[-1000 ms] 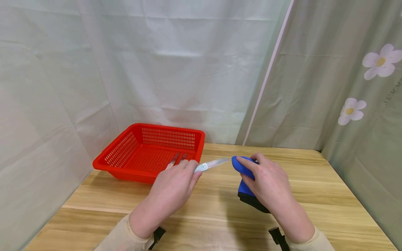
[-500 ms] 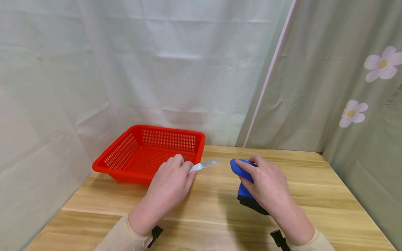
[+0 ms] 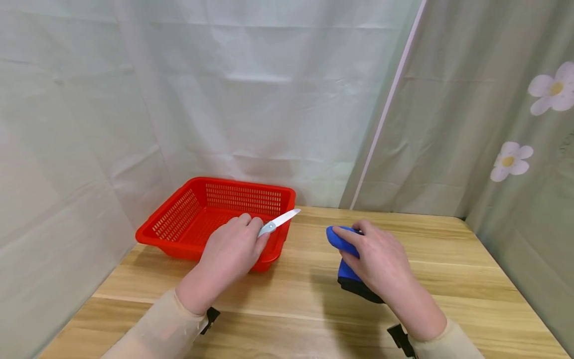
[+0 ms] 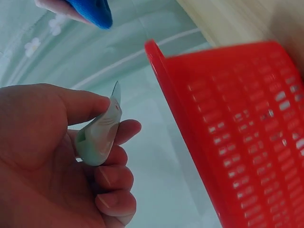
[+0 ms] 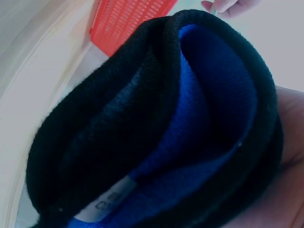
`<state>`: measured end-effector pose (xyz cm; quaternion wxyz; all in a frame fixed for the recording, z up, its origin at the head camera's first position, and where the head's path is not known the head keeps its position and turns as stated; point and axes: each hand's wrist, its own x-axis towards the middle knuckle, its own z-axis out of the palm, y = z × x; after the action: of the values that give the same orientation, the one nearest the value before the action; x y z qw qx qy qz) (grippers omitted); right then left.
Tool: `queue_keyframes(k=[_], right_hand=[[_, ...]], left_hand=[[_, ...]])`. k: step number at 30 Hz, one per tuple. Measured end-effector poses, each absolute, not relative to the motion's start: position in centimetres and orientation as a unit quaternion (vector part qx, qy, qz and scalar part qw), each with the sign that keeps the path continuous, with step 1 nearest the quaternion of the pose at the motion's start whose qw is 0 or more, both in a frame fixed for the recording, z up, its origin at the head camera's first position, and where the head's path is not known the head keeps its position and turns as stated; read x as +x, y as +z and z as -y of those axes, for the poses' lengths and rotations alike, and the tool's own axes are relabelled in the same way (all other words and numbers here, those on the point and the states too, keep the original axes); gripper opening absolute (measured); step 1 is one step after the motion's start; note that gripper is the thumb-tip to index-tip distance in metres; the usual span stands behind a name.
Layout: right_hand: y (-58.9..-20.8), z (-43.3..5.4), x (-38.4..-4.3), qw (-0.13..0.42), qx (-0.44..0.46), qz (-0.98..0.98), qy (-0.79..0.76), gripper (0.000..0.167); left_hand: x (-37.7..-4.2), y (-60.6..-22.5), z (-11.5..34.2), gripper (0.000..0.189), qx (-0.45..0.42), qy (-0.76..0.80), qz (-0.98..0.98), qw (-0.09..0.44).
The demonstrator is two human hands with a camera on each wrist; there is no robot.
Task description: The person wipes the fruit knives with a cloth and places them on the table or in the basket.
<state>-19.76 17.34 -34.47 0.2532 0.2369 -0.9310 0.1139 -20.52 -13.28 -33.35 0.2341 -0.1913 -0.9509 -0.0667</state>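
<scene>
My left hand (image 3: 233, 244) grips a small knife by its pale handle (image 4: 102, 135), the bare blade (image 3: 286, 217) pointing up and to the right. That hand is over the near right side of a red plastic basket (image 3: 179, 244) and hides part of it. In my right hand (image 3: 381, 257) is a folded blue cloth (image 3: 343, 240) with a black edge, held above the table between thumb and fingers. Its folds and a small white tag (image 5: 105, 199) fill the right wrist view. Blade and cloth are apart.
The wooden table (image 3: 430, 249) carries the basket at its back left. A pale curtain (image 3: 251, 99) hangs behind the table, and a flower-printed curtain (image 3: 506, 209) borders its right side.
My left hand has moved left with the knife, from beside the basket to over its near right side, and the blade has tilted up. My right hand has barely shifted left.
</scene>
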Motion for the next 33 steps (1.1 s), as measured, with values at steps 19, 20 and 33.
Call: queue_keyframes(k=[19, 20, 33], right_hand=[[-35.3, -17.0, -20.8, 0.256, 0.245, 0.928, 0.113, 0.048], [-35.4, -17.0, -20.9, 0.255, 0.245, 0.928, 0.114, 0.049], [-36.3, -17.0, -21.2, 0.235, 0.242, 0.935, 0.114, 0.048]], left_hand=[[-25.2, -32.9, 17.3, 0.025, -0.103, -0.041, 0.988, 0.110], [-25.4, -33.0, 17.4, 0.025, -0.097, -0.040, 0.989, 0.104], [-28.0, -34.7, 18.8, 0.023, -0.043, -0.040, 0.998, 0.010]])
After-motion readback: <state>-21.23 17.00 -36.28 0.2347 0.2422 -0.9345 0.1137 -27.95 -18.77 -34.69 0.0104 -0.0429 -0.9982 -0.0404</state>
